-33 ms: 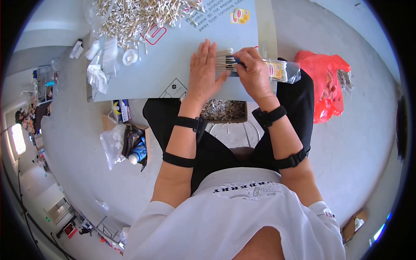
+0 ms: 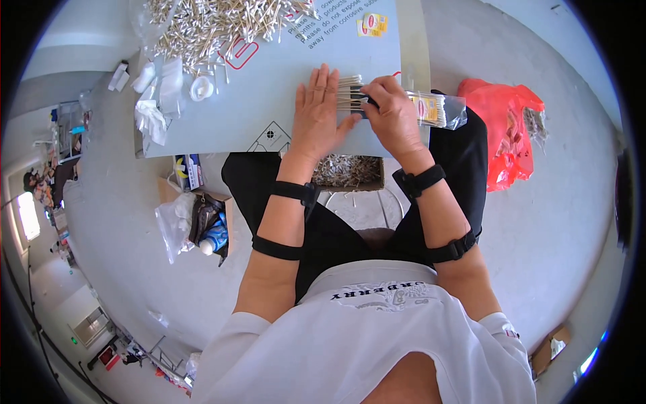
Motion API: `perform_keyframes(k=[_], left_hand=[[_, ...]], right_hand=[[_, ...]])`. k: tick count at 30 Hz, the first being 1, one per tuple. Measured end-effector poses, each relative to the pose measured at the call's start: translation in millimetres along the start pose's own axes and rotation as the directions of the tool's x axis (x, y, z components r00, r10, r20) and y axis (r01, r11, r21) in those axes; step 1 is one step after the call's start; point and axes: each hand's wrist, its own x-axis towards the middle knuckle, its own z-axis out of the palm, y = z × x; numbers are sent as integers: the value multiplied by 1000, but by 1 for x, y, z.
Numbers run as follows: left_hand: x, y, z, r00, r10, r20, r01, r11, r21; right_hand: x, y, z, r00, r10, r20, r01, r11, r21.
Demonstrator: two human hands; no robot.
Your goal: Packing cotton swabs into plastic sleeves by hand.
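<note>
My left hand (image 2: pixel 314 111) lies flat on the table, fingers stretched out and thumb apart, covering one end of a row of cotton swabs (image 2: pixel 350 82). The swabs stick out from under it toward my right hand (image 2: pixel 391 114). That hand is closed, its fingers bent down on something dark by the swab ends; what it grips is mostly hidden. Just beyond its outer side, a clear bag of cotton swabs (image 2: pixel 437 111) with a yellow label reaches over the table's right edge.
A big heap of loose cotton swabs (image 2: pixel 202 27) covers the table's far left. Nearby are a small white round container (image 2: pixel 201 88) and white wrappers (image 2: pixel 151 121). Two yellow labels (image 2: pixel 372 25) lie far right. A box of swabs (image 2: pixel 346 172) sits below the table edge; a red bag (image 2: pixel 501 135) is at right.
My left hand has shifted very slightly toward me, and the fingers of my right hand have moved a little. The rest looks the same.
</note>
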Motion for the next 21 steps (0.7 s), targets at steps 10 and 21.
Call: perform_keyframes(k=[10,21], left_hand=[[-4,7,3,991,-57,120,34,982,184],[-5,6,4,992,-47,115,25,983,181]], right_hand=[[-10,1,5,996,-90,0,88,968,-234],[14,3,9,956,278,91,-247,934,-258]])
